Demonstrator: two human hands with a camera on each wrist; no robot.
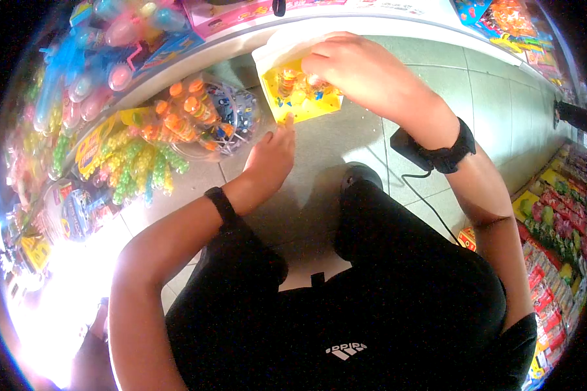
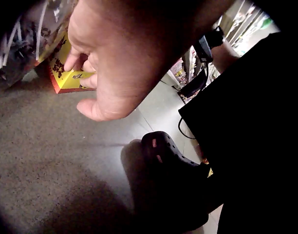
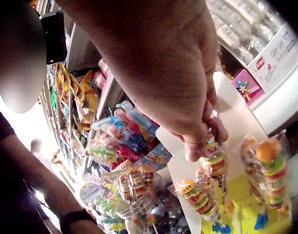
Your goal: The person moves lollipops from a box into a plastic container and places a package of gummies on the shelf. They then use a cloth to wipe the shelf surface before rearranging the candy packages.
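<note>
A yellow display box (image 1: 298, 112) with a raised white lid stands on the floor, with several wrapped candy skewers inside. My right hand (image 1: 359, 68) reaches into it from above. In the right wrist view its thumb and fingers pinch one candy skewer (image 3: 216, 163), a stack of colourful rounds in clear wrap. Other candy skewers (image 3: 197, 199) stand beside it in the box. My left hand (image 1: 270, 156) is at the box's near wall, one finger over the rim. In the left wrist view its curled fingers grip the box (image 2: 61, 87) near a corner, partly hidden by the hand.
Left of the box stands a clear tub (image 1: 241, 140) with orange-topped candy skewers and dark wrapped sweets. Beaded candy sticks (image 1: 134, 159) spread further left. A white shelf edge (image 1: 241, 31) runs behind. My shoe (image 1: 362, 174) is on the tiled floor; packed shelves (image 1: 557, 228) line the right.
</note>
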